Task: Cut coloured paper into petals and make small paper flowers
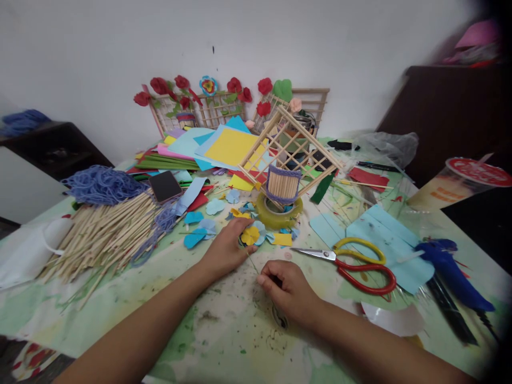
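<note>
My left hand is closed around a paper flower with yellow petals over pale blue ones. From it a thin green strip, perhaps a stem or tape, runs to my right hand, which pinches its lower end. Partly under the right hand lies a small round ring, too covered to name. Behind the flower sit a large yellowish tape roll and a tilted stick lattice frame with a small purple-edged stick basket. Blue paper petals are scattered left of the flower.
Scissors with yellow and red handles lie to the right, beside light blue paper and a blue glue gun. A drink cup stands far right. Left are wooden sticks, purple yarn and a phone.
</note>
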`<state>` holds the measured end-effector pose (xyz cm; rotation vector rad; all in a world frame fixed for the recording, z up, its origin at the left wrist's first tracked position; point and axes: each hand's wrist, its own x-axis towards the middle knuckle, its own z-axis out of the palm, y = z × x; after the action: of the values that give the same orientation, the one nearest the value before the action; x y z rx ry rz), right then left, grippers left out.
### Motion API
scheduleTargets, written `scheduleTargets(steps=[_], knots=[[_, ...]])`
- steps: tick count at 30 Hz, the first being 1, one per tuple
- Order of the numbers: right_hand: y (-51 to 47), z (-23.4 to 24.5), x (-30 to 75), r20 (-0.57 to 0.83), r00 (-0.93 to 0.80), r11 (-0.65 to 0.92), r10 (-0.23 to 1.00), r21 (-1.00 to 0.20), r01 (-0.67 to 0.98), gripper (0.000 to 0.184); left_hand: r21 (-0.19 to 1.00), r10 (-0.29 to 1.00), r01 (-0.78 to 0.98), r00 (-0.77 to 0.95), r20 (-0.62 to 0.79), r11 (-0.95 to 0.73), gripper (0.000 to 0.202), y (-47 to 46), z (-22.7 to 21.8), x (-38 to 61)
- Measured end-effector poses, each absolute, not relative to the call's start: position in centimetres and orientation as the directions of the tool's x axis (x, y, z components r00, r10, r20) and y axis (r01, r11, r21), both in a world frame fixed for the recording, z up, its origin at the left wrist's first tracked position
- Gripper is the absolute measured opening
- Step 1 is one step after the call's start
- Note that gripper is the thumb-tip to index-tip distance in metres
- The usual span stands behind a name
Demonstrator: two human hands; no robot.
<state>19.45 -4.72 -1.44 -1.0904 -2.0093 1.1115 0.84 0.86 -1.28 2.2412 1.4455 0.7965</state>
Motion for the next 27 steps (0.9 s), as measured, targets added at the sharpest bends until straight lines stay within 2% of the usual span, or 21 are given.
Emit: scheduleTargets(steps=[9,11,13,16,19,22,24,25,27], knots=[[-4.8,-1.2,19.5,0.131,-0.498,0.355,0.857,-0.85,0.388,0.027,0.567,0.901,0.702,0.3,0.313,-0.431,0.05,1.2,-1.0,0.1],[-4.9,-1.0,19.6,0.179,-0.533,0.447,0.827,-0.785,0.429,0.026,0.597,0.912,0.692,0.259,0.319,-0.406,0.048,1.5,-0.9,-0.2],[-5.0,-0.8,19.8,0.244,-0.623,0.607,0.743,-0.639,0.472,0.023,0.685,0.941,0.649,0.177,0.289,-0.332,0.049,1.9,-0.8,-0.5],[-4.9,-0.4,20.3,0.262,-0.757,0.784,0.598,-0.389,0.485,0.015,0.908,0.989,0.393,0.024,0.148,-0.145,0.053,2.2,-0.5,-0.9],[-4.5,0.1,20.7,0.222,-0.758,0.781,0.614,-0.311,0.541,0.009,1.0,1.0,0.002,-0.002,0.015,-0.015,0.048,2.0,0.2,-1.1],[-4.1,0.7,21.0,0.205,-0.659,0.675,0.723,-0.409,0.614,0.01,0.969,0.997,-0.239,0.065,-0.046,0.06,0.04,1.4,1.0,-0.8],[-3.8,0.9,20.9,0.187,-0.55,0.545,0.814,-0.575,0.61,0.017,0.945,0.989,-0.304,0.12,-0.086,0.119,0.037,0.8,1.2,-0.3],[-3.6,0.9,20.8,0.163,-0.496,0.459,0.853,-0.685,0.565,0.021,0.94,0.983,-0.308,0.15,-0.102,0.144,0.035,0.5,1.1,0.1],[-3.4,0.6,20.4,0.076,-0.412,0.239,0.908,-0.901,0.361,0.027,0.954,0.974,-0.26,0.201,-0.101,0.152,0.035,0.0,0.8,0.7]])
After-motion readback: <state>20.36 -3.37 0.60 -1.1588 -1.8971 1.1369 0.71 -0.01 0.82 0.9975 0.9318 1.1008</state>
